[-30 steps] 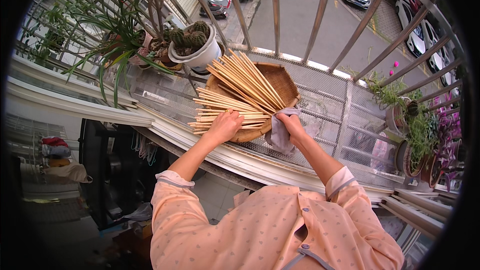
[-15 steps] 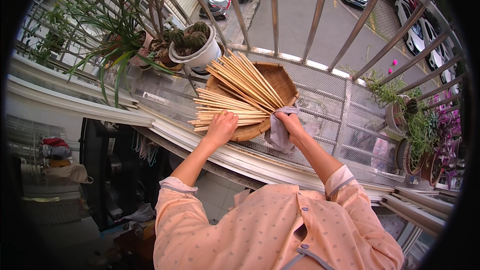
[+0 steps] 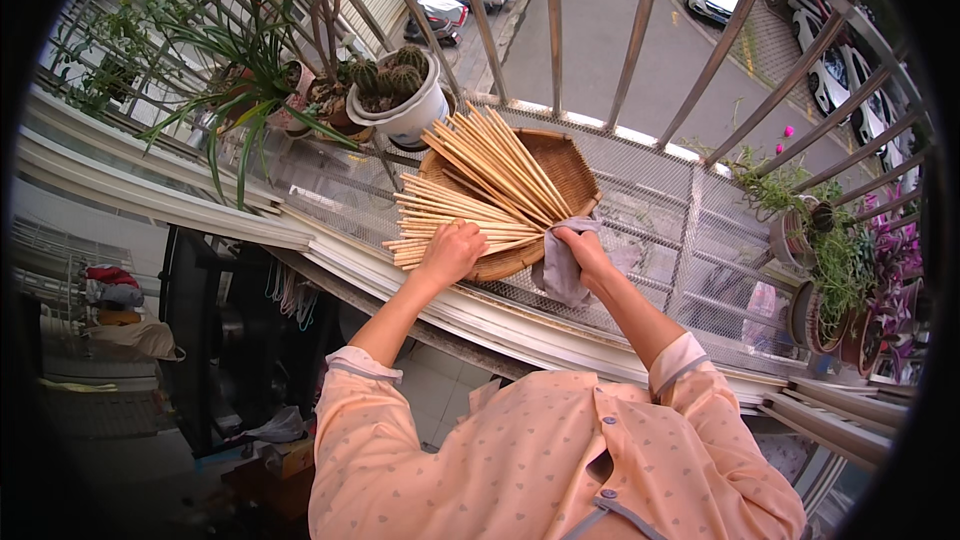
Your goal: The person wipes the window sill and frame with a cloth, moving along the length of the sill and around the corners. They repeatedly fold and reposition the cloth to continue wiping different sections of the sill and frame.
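Many pale wooden chopsticks [image 3: 502,168] lie fanned out in two groups across a shallow woven bamboo basket [image 3: 565,162], their tips meeting at its right side. My left hand [image 3: 453,252] is on the near group, its fingers curled over the chopsticks; the fingertips are partly hidden. At the basket's right rim my right hand [image 3: 587,252] grips a grey cloth [image 3: 566,278], bunched beside the chopstick tips. Part of the cloth hangs below that hand.
The basket rests on a metal mesh ledge [image 3: 650,230] inside a barred railing [image 3: 635,35]. A potted cactus [image 3: 405,110] stands against its far left. More potted plants [image 3: 835,270] line the right. A white window track [image 3: 370,280] runs along the near side.
The view has shifted slightly. Both hands stay at nearly the same places on the chopsticks and cloth, and the basket has hardly moved.
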Available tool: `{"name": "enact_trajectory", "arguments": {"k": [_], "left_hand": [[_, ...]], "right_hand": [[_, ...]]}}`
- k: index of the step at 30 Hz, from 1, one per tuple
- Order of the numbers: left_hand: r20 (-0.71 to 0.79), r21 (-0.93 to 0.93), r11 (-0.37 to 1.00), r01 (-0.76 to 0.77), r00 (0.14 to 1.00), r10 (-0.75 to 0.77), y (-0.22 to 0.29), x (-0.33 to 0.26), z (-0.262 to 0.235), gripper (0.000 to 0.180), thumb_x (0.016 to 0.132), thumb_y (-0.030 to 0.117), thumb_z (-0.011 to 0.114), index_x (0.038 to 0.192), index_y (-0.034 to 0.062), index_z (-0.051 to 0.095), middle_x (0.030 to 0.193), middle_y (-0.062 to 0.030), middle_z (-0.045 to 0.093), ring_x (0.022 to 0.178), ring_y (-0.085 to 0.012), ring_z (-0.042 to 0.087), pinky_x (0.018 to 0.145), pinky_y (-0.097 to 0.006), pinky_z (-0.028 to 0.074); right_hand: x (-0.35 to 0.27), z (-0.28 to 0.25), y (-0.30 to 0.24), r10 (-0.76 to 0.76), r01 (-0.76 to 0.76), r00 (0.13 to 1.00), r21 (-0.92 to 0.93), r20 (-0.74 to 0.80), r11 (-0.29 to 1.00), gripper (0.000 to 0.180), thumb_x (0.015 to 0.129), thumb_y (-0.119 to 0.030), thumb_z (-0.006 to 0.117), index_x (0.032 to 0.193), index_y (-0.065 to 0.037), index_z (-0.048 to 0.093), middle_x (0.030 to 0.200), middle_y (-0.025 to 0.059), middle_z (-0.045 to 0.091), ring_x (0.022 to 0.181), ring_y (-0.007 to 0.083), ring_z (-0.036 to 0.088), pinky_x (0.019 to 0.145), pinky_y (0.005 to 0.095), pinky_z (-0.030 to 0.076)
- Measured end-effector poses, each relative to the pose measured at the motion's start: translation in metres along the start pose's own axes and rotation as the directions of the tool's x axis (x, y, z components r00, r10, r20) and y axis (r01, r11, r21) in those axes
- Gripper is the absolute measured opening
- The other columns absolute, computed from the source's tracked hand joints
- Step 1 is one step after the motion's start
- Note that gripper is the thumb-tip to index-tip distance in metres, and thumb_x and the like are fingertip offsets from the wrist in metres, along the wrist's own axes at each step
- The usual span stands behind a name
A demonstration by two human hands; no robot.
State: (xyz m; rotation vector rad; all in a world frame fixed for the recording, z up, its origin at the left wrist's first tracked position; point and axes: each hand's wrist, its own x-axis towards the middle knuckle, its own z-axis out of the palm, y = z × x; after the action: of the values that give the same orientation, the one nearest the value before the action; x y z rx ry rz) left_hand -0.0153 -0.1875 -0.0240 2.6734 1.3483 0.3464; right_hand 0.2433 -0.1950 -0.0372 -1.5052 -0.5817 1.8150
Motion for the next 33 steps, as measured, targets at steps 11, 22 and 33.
{"name": "enact_trajectory", "arguments": {"k": [11,22,33], "left_hand": [[-0.062,0.285,0.954,0.091,0.995,-0.076,-0.051,0.070,0.009,0.012,0.073,-0.002,0.056,0.085,0.0018,0.058,0.088,-0.0092,0.055,0.081,-0.0291,0.056,0.074,-0.040,0.043],[0.150,0.443,0.896,-0.017,0.987,-0.056,-0.055,0.077,0.015,0.006,0.076,0.006,0.056,0.081,0.0086,0.058,0.086,-0.0058,0.056,0.090,-0.0223,0.057,0.078,-0.035,0.040],[0.278,0.428,0.897,-0.111,0.961,-0.014,-0.053,0.082,0.002,0.009,0.077,0.007,0.057,0.085,0.0105,0.061,0.086,-0.0049,0.057,0.096,-0.0226,0.054,0.082,-0.036,0.037]], "right_hand": [[0.000,0.000,-0.001,-0.039,0.039,0.999,0.016,-0.026,0.999,0.032,0.079,-0.023,0.065,0.096,0.004,0.062,0.089,0.0091,0.065,0.075,0.0162,0.061,0.063,0.0294,0.048],[0.005,-0.002,0.001,-0.029,0.029,0.998,0.003,-0.050,1.000,0.031,0.079,-0.021,0.066,0.097,0.004,0.062,0.089,0.0081,0.065,0.075,0.0155,0.060,0.064,0.0290,0.047],[0.005,-0.004,0.001,-0.036,0.036,0.999,-0.014,-0.008,0.999,0.034,0.078,-0.026,0.065,0.097,0.002,0.063,0.092,0.0069,0.064,0.080,0.0149,0.059,0.067,0.0289,0.046]]}}
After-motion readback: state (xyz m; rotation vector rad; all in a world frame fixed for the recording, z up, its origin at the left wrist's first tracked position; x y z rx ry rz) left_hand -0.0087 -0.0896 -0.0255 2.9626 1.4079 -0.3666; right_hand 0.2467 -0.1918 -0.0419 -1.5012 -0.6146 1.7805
